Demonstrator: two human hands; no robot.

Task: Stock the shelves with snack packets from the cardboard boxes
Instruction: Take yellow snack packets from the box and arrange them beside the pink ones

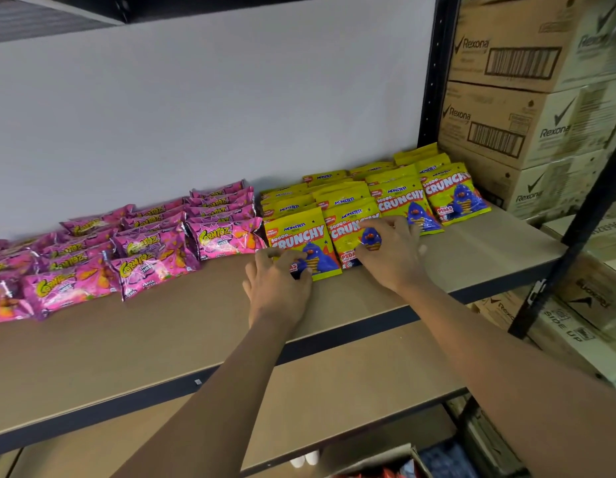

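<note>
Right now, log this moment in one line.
left hand: touches front-left yellow packet | right hand: rests on neighbouring yellow packet | pink packets: left on shelf

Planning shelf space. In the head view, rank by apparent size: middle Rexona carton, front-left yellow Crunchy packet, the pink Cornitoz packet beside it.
1. Rexona carton: clearly largest.
2-3. yellow Crunchy packet and pink Cornitoz packet: near alike; the left hand covers part of the yellow one, so unranked.

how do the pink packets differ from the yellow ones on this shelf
The pink packets read Cornitoz; the yellow packets read Monster Crunchy with a blue figure. Pink packets are wide, yellow packets taller. Pink packets lie left, untouched; the left hand and right hand touch front yellow packets. Both lie in overlapping rows on one shelf.
</note>
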